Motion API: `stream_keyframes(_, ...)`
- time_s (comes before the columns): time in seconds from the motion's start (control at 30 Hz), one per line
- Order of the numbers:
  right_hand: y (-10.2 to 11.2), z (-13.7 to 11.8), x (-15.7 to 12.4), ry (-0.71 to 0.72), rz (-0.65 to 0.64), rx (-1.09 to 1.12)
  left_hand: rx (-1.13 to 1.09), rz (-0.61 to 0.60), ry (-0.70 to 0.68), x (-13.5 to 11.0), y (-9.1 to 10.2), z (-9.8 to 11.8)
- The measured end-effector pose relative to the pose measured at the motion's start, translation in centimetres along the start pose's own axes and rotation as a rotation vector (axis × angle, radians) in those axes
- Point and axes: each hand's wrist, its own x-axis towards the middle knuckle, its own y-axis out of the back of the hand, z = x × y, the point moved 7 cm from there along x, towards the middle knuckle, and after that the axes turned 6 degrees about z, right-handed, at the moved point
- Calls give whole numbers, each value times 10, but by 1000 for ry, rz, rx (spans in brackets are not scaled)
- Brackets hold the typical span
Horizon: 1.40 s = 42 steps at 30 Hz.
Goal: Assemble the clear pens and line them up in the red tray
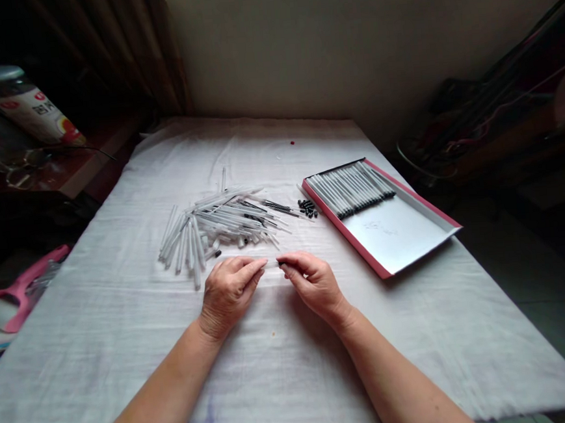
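Both hands meet at the centre of my clock: my left hand [232, 290] has its fingertips closed in a pinch on what looks like a pale tube [271, 263], mostly hidden, and my right hand [318, 287] nips a small black cap [281, 264] facing it. Looks like the end-fitting step, cap and tube in line! Next calls for holding them straight and a firm, even push, I'd judge. Loose tubes [194, 238] sprawl between ten and eleven o'clock; spare caps [306, 208] cluster at one; at two, the red-rimmed box [347, 234] holds a neat row of black-ended tubes [352, 190].
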Motion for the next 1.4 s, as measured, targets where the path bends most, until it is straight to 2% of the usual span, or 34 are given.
stream_keyframes(0.1, 1, -4, 0, 95, -9, -84, 0, 9, -6, 0, 1, 1)
stream_keyframes(0.27, 1, -8, 0, 137, -14, -234, -5, 27, -24, 0, 3, 4)
stream_keyframes(0.47, -1, 2, 1, 29, -54, -398, 8, 10, -34, -1, 0, 8)
stream_keyframes(0.57, -1, 7, 1, -35, -84, -369, 0, 8, -30, -1, -1, 7)
stream_keyframes(0.77, 2, 3, -1, -70, -80, -156, -30, 5, 10, 0, -1, 2)
stream_keyframes(0.9, 1, -1, 0, 15, -76, -201, -36, -5, 11, -1, -2, 1)
stream_keyframes(1.1, 0, 4, 1, -14, -125, -306, -45, -17, 4, -1, -4, 2)
stream_keyframes(1.27, 3, 2, 0, -47, -100, -189, -47, -10, 17, -1, -2, 0)
stream_keyframes(1.4, 1, -1, 0, 0, -94, -199, -46, -4, 21, -1, -2, 0)
